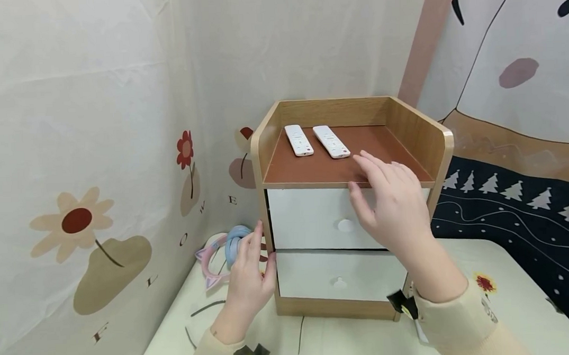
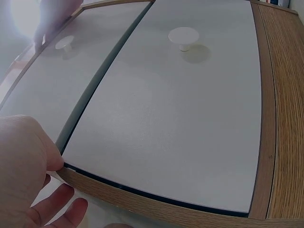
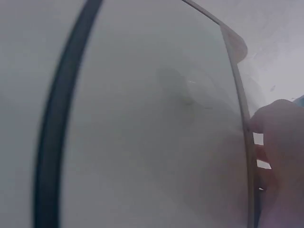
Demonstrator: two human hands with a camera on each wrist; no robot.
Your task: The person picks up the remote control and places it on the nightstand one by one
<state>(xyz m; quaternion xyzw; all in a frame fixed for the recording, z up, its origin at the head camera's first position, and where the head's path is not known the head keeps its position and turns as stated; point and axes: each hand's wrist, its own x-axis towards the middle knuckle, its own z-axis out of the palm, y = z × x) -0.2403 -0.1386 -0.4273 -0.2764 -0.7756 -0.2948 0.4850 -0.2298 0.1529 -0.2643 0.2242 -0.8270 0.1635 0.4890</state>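
Observation:
A small wooden cabinet has two white drawers and a brown top with raised wooden sides. On the top lie two white remote controls, the left one and the right one. My left hand rests on the cabinet's left side, its thumb at the front edge near the gap between drawers. Over the front edge of the top, my right hand has its fingers extended and loosely bent, fingertips close to the right remote. Both the upper drawer and lower drawer are closed, each with a round white knob.
Left of the cabinet, behind my left hand, lies a pink ring-shaped thing with pointed ears beside a blue rounded thing. A pale cloth covers the table. Printed curtains hang close behind and at the left.

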